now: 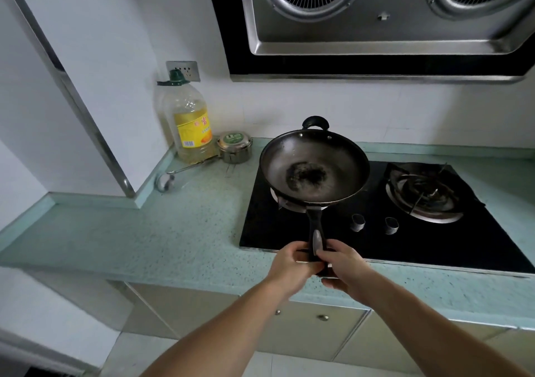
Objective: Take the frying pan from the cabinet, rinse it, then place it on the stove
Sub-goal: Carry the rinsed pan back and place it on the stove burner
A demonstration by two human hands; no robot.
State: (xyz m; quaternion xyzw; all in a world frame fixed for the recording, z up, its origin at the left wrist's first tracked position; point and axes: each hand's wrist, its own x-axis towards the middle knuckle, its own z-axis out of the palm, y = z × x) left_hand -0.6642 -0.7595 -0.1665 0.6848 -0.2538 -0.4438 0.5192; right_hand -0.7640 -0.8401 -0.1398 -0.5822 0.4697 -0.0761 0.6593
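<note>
Placing step, final stage: your left grip (292,264) and right grip (344,264) both clasp the end of the handle (315,232) at the counter's (173,232) front edge. The frying pan (314,171) sits over the left burner of the stove (376,240), well apart from the oil bottle (189,122) at the back left corner. Whether its base already rests on the burner cannot be told; the next move likely calls for settling it level and centred, then loosening both grips without tugging the handle.
</note>
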